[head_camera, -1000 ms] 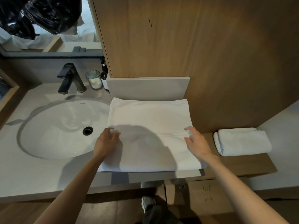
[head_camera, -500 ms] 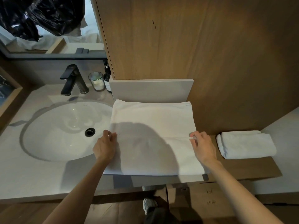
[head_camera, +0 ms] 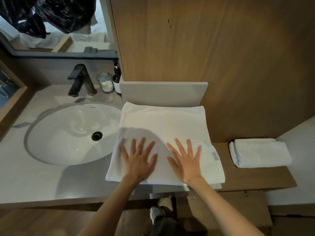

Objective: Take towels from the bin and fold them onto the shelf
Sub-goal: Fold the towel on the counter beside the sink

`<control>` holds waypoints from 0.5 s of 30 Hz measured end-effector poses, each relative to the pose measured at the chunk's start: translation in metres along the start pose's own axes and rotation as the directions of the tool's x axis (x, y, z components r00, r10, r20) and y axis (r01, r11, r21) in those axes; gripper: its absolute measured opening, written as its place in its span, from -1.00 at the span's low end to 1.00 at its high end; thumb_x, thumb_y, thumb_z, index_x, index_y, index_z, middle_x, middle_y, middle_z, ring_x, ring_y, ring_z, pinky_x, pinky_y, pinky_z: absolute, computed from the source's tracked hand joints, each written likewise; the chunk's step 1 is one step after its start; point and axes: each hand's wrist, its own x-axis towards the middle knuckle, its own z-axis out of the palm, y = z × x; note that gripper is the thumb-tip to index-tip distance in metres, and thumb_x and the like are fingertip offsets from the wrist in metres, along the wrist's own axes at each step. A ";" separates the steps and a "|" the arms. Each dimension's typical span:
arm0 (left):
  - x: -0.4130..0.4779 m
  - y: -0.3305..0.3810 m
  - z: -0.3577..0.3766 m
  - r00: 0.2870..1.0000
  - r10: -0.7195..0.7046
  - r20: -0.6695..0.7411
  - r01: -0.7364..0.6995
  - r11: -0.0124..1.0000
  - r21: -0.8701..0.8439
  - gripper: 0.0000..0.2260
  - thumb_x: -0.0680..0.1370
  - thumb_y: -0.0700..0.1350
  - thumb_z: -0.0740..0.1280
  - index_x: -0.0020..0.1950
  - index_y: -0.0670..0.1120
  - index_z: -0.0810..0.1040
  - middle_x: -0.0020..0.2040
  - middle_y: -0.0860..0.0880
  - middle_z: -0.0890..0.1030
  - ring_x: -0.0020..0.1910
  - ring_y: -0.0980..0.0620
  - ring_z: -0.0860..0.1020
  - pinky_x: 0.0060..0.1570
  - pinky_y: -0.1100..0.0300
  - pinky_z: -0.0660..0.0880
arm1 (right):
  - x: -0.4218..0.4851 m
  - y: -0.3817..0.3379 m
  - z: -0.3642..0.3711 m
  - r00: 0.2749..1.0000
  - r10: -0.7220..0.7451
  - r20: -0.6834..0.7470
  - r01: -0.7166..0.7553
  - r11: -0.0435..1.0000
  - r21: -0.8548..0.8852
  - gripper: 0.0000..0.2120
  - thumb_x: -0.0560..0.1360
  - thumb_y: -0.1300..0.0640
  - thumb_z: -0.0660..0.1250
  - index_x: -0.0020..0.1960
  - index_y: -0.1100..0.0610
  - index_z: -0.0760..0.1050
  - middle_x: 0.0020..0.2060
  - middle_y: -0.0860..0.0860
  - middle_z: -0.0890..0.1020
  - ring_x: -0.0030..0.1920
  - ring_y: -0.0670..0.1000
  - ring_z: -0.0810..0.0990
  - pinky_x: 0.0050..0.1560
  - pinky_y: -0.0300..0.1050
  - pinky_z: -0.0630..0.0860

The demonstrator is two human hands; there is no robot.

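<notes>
A white towel (head_camera: 163, 123) lies spread flat on the grey counter, right of the sink. Its near half is doubled over, with a small label showing at the right edge. My left hand (head_camera: 139, 159) and my right hand (head_camera: 186, 160) press flat on the near part of it, side by side, fingers straight and spread. A second white towel (head_camera: 259, 153), folded small, sits on the wooden shelf (head_camera: 255, 178) to the right. No bin is in view.
The white sink (head_camera: 68, 133) with a black faucet (head_camera: 80, 80) is at left. A glass jar (head_camera: 105, 81) and a dark pump bottle (head_camera: 117, 80) stand behind it. A wooden panel (head_camera: 204, 48) rises behind the towel. A black bag (head_camera: 42, 12) hangs at top left.
Both hands let go of the towel's side edges and moved inward onto its near half, now lying flat with fingers spread. The near half now lies doubled, its label showing.
</notes>
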 end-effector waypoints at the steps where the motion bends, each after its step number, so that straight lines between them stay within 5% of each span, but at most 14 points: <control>1: -0.003 -0.010 -0.002 1.000 0.000 -0.014 0.000 1.000 -0.008 -0.48 0.57 0.32 -0.18 0.53 0.30 -0.05 0.59 0.08 -0.12 0.54 -0.12 -0.27 0.44 -0.22 -0.33 | -0.003 0.013 -0.003 1.000 -0.004 0.010 0.005 1.000 -0.020 -0.42 0.52 -0.41 -0.35 0.52 -0.35 -0.16 0.55 -0.15 -0.19 0.54 0.20 -0.28 0.41 0.33 -0.45; 3: -0.010 -0.027 -0.004 0.999 0.012 -0.042 -0.012 1.000 -0.014 -0.45 0.56 0.34 -0.19 0.55 0.27 -0.02 0.59 0.01 -0.11 0.54 -0.12 -0.28 0.49 -0.13 -0.25 | -0.011 0.036 -0.008 0.999 0.000 0.041 0.002 0.999 -0.048 -0.40 0.45 -0.43 -0.45 0.48 -0.38 -0.31 0.53 -0.18 -0.33 0.51 0.17 -0.40 0.48 0.28 -0.35; 7: -0.018 -0.052 0.000 0.994 0.099 -0.048 -0.099 0.995 -0.002 -0.44 0.58 0.32 -0.19 0.56 0.21 -0.02 0.59 -0.08 -0.16 0.54 -0.08 -0.28 0.52 -0.12 -0.14 | -0.025 0.057 -0.014 0.997 0.032 0.069 -0.035 0.999 0.040 -0.39 0.45 -0.47 -0.36 0.47 -0.40 -0.30 0.53 -0.16 -0.34 0.49 0.04 -0.47 0.55 0.15 -0.14; 15: -0.044 -0.068 -0.003 0.936 0.351 -0.011 -0.349 0.933 0.092 -0.25 0.44 0.52 -0.03 0.55 0.25 -0.07 0.54 -0.24 -0.29 0.50 -0.29 -0.31 0.44 -0.21 -0.22 | -0.049 0.060 -0.021 0.972 -0.118 0.203 0.110 0.993 0.050 -0.37 0.46 -0.50 -0.05 0.42 -0.49 -0.28 0.44 -0.15 -0.52 0.39 0.11 -0.63 0.46 0.26 -0.29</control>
